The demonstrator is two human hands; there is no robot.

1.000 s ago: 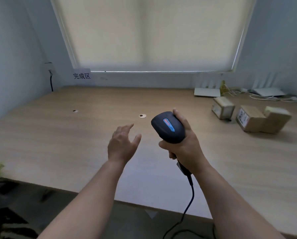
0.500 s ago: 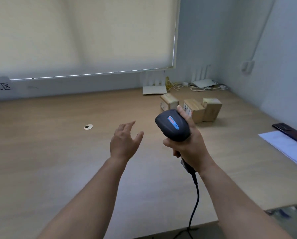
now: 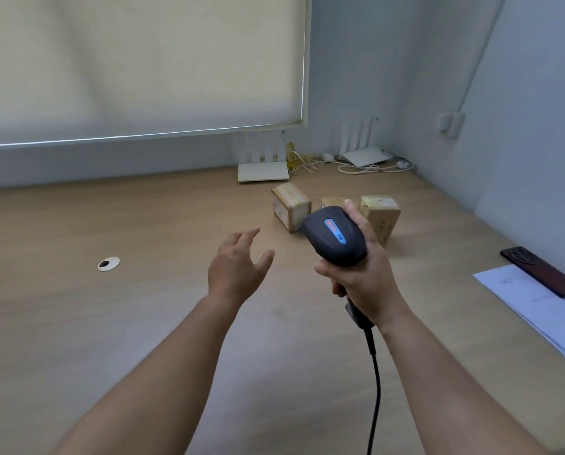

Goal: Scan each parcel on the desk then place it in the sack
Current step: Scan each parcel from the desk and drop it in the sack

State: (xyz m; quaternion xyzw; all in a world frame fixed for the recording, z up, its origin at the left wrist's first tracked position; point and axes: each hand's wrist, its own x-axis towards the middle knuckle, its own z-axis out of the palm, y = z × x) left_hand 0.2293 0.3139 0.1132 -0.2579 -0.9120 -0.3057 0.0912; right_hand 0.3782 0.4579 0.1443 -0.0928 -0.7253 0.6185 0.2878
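Three small cardboard parcels stand together at the back right of the wooden desk: the left parcel, a middle parcel mostly hidden behind the scanner, and the right parcel. My right hand grips a black corded barcode scanner, held upright in front of the parcels. My left hand hovers over the desk, fingers spread and holding nothing, a short way short of the left parcel. No sack is in view.
Two white routers with yellow and white cables sit by the back wall. A dark phone lies on white paper at the right edge. A cable hole marks the desk on the left.
The view has swung to the right, bringing the parcels toward the centre and the phone and paper into view. Both hands keep their poses, now nearer the parcels.
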